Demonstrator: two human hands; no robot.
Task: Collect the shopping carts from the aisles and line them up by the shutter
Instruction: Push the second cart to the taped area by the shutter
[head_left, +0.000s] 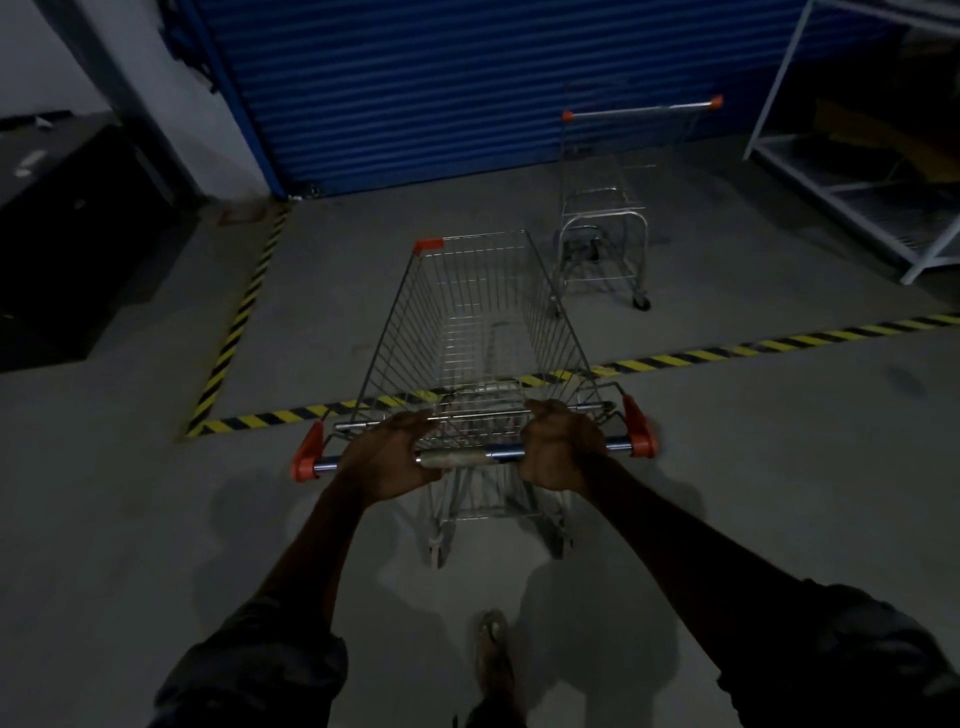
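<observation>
**Figure.** Head view of a cart being brought toward the blue shutter (441, 88). The pushed cart (478, 322) points nose-first at the shutter but stands well short of it. Its basket straddles the hazard tape (727, 353) that marks off the floor in front of the shutter. The left hand (387, 457) lies over the handle bar (467, 458), fingers reaching forward across it and thumb hooked beneath. The right hand (558, 447) wraps the same bar in a tight fist.

A parked cart (605, 208) stands nearer the shutter, inside the taped zone and toward the shutter's right end (its wire basket is faint in the dim light). A white shelving rack (857, 182) flanks the shutter on the right, and a dark cabinet (67, 234) on the left.

Progress, as judged: one cart is already placed and a second is arriving. It has yet to be rolled closer to the shutter and squared up beside the parked cart. How many carts remain in the aisles cannot be told.
</observation>
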